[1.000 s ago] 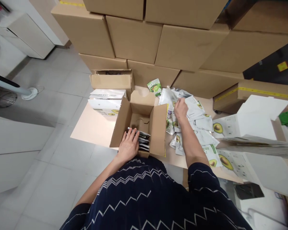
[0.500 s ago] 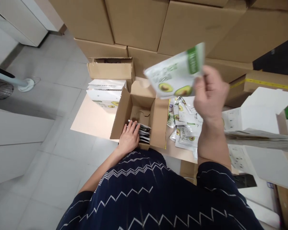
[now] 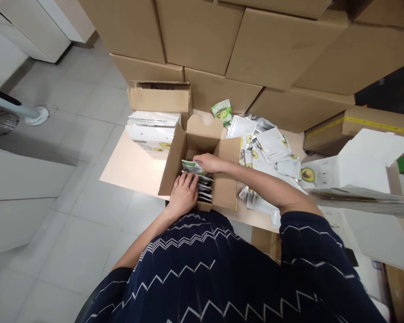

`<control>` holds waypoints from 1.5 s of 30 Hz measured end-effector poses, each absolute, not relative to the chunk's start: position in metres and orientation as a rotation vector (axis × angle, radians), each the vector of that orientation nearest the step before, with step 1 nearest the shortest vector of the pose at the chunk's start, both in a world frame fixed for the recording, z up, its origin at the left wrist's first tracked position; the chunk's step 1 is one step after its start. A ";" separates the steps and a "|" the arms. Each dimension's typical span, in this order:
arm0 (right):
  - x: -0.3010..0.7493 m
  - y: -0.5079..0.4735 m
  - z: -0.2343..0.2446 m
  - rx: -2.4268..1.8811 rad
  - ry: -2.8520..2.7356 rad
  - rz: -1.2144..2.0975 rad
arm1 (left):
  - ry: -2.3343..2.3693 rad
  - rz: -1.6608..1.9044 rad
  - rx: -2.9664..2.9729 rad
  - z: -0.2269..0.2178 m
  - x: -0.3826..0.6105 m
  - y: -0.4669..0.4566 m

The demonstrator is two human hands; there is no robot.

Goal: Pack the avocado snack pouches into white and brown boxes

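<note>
An open brown cardboard box [image 3: 175, 161] stands on the low table in front of me. Inside it, several flat sachets stand in a row against the near wall. My left hand [image 3: 183, 194] lies flat on that row, fingers stretched out. My right hand [image 3: 208, 162] reaches into the box and pinches a white sachet with a green avocado print [image 3: 191, 166], held just beyond the row. A loose heap of the same sachets [image 3: 269, 148] lies on the table to the right of the box.
Large brown cartons [image 3: 276, 49] are stacked along the back. A smaller open carton [image 3: 160, 96] and white printed boxes [image 3: 151, 132] sit left of the box. Flattened white printed cartons [image 3: 357, 179] lie at right. A fan base [image 3: 35, 115] stands on the tiled floor at left.
My right hand picked a sachet from the heap, lifted it up near the camera, then brought it down into the box. My left hand stayed on the row of sachets.
</note>
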State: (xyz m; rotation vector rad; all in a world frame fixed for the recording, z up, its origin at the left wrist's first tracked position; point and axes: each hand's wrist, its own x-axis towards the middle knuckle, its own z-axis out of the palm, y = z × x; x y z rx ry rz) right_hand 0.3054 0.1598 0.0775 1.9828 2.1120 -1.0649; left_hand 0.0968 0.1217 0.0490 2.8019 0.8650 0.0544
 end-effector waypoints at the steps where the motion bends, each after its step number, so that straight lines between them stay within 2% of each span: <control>1: 0.305 0.162 0.071 1.936 2.083 -1.066 | 0.867 0.056 2.800 0.050 0.097 0.122; 8: 0.302 0.172 0.054 1.607 2.085 -0.997 | 0.912 0.062 2.795 0.052 0.101 0.123; 17: 0.303 0.164 0.083 1.445 2.236 -1.243 | 0.832 0.004 2.836 0.043 0.101 0.128; 20: 0.331 0.155 0.099 1.707 2.408 -1.529 | 0.841 -0.007 2.833 0.042 0.100 0.128; 22: 0.365 0.152 0.103 2.221 2.456 -1.586 | 0.850 -0.005 2.827 0.042 0.100 0.128; 23: 0.385 0.151 0.100 2.570 2.406 -1.464 | 0.852 -0.002 2.825 0.041 0.100 0.128; 25: 0.427 0.153 0.083 3.179 2.122 -0.915 | 0.850 0.001 2.826 0.041 0.100 0.128; 27: 0.463 0.155 0.054 3.318 1.772 -0.427 | 0.847 -0.001 2.830 0.042 0.101 0.128; 28: 0.476 0.155 0.037 3.214 1.657 -0.357 | 0.847 -0.006 2.832 0.043 0.101 0.128; 32: 0.495 0.154 -0.029 2.691 1.370 -0.439 | 0.851 -0.035 2.845 0.045 0.102 0.128; 35: 0.488 0.153 -0.060 2.583 1.332 -0.430 | 0.852 -0.054 2.846 0.046 0.101 0.128; 40: 0.476 0.149 -0.077 2.657 1.370 -0.324 | 0.870 -0.072 2.845 0.046 0.101 0.128; 45: 0.460 0.131 -0.075 2.611 1.350 -0.400 | 0.870 -0.053 2.846 0.045 0.101 0.127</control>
